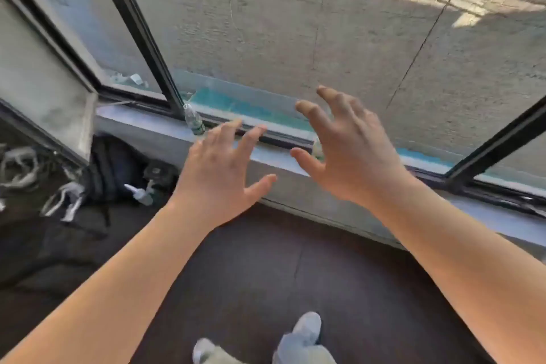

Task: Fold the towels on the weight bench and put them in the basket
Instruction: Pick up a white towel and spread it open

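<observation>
We hold our left hand (220,170) and right hand (347,146) out, fingers spread, both empty, before the window sill (141,120). No towels, bench or basket show; folding seems not begun. Next we must find them.

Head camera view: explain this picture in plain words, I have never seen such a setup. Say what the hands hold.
There is no machine here. A person wears one wide camera on the head, looking forward and down, so you see their own arms. The left hand and right hand are raised, fingers spread, holding nothing. Ahead, a plastic bottle stands on a window sill. A dark bag lies on the floor at left. No towels, bench or basket show.
</observation>
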Tool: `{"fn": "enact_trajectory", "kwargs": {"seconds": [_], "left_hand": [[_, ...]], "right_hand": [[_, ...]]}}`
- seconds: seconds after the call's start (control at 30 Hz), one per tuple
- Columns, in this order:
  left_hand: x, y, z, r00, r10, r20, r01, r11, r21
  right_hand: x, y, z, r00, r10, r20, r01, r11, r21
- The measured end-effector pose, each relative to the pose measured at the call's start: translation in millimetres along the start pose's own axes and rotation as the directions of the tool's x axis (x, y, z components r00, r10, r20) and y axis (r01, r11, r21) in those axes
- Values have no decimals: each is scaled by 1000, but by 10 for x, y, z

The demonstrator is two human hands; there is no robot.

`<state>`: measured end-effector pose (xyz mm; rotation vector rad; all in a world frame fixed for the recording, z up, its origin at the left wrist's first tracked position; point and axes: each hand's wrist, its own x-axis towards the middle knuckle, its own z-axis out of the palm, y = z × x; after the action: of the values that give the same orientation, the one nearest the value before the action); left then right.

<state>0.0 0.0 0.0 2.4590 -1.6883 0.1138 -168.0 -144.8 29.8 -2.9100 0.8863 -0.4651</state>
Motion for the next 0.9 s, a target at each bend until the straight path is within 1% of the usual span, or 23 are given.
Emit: {"fn": "enact_trajectory", "kwargs": {"seconds": [0.03, 0.17, 0.27, 0.33, 0.43, 0.5, 0.63, 0.77, 0.9], "left_hand": [[-131, -99, 60, 999, -33, 36, 33, 999, -7], [-860, -530, 227, 984, -172, 51, 172, 985, 11], [-1521, -904, 266, 961, -272, 55, 267, 960, 81], [-2002, -1183, 254, 926, -367, 89, 355, 927, 123], [-2840, -1624, 230, 859, -496, 127, 475, 865, 164], [-3397, -1923, 188, 801, -580, 144, 560, 813, 161], [-4411, -2436, 62, 674, -715, 185, 694, 699, 175], [-5200, -2835, -95, 558, -813, 165, 797, 581, 167], [-5774, -3246, -204, 432, -888, 157, 878, 454, 150]], "right_hand": [[-13, -122, 107, 999, -32, 20, 32, 999, 10], [-145, -812, 496, 982, -147, 120, 145, 989, 22], [-271, -1506, 771, 949, -256, 186, 250, 967, 57], [-362, -2037, 922, 915, -326, 236, 317, 945, 78], [-560, -2906, 1157, 852, -433, 295, 417, 901, 120], [-698, -3478, 1291, 802, -497, 332, 482, 866, 133], [-960, -4566, 1507, 667, -614, 422, 605, 777, 174], [-1151, -5530, 1658, 549, -715, 434, 705, 674, 219], [-1140, -6357, 1803, 428, -793, 433, 782, 566, 263]]}}
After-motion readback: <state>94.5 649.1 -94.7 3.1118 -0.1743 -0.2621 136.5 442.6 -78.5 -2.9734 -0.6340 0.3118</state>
